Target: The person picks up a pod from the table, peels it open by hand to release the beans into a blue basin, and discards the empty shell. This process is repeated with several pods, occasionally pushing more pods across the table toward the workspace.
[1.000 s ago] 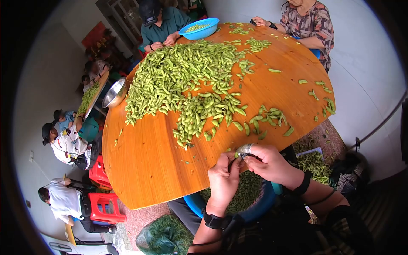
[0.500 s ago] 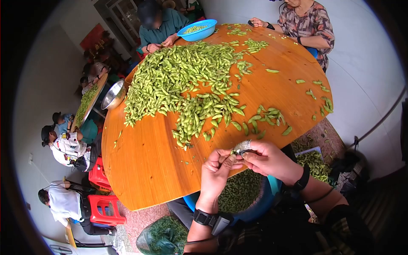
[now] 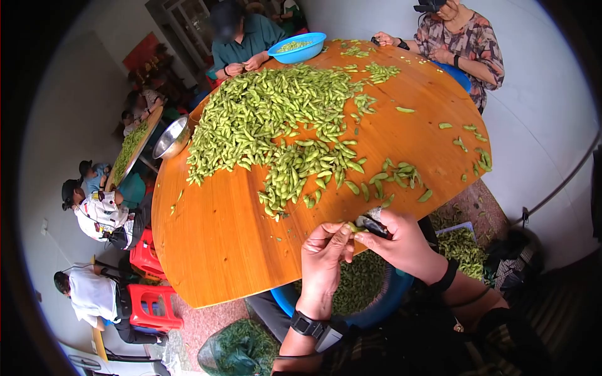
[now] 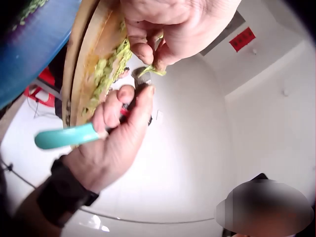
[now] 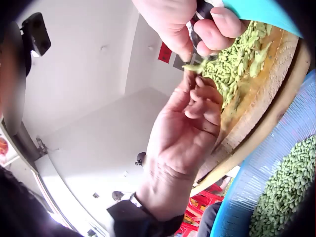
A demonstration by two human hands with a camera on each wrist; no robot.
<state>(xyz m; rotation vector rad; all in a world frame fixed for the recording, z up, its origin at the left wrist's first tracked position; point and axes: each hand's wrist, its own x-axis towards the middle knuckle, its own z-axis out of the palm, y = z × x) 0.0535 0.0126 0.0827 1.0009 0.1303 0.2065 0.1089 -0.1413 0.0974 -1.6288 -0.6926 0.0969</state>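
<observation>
My left hand [image 3: 323, 260] pinches one end of a green soybean pod [image 3: 355, 228] between thumb and fingers, at the near edge of the table. Close against the pod's other end is my right hand [image 3: 406, 247]. Its fingers are curled round a tool with a teal handle [image 4: 66, 137], a dark middle and a greyish metal tip. In the left wrist view the tip [image 4: 141, 75] meets the pod; most of the tool is hidden in the fist. Under both hands stands a blue basket [image 5: 238, 180], with shelled green beans [image 5: 286, 190] in it.
A big heap of pods [image 3: 263, 113] covers the left of the wooden table [image 3: 219, 250], with loose pods [image 3: 401, 173] near my hands. Two people sit across, beside a blue bowl [image 3: 298, 53]. A metal bowl [image 3: 170, 139] and red stools [image 3: 152, 307] are at the left.
My left fingers have shifted their hold, and more of the pod now shows between the hands. The tool has turned in my right hand. The person at upper right has raised one hand.
</observation>
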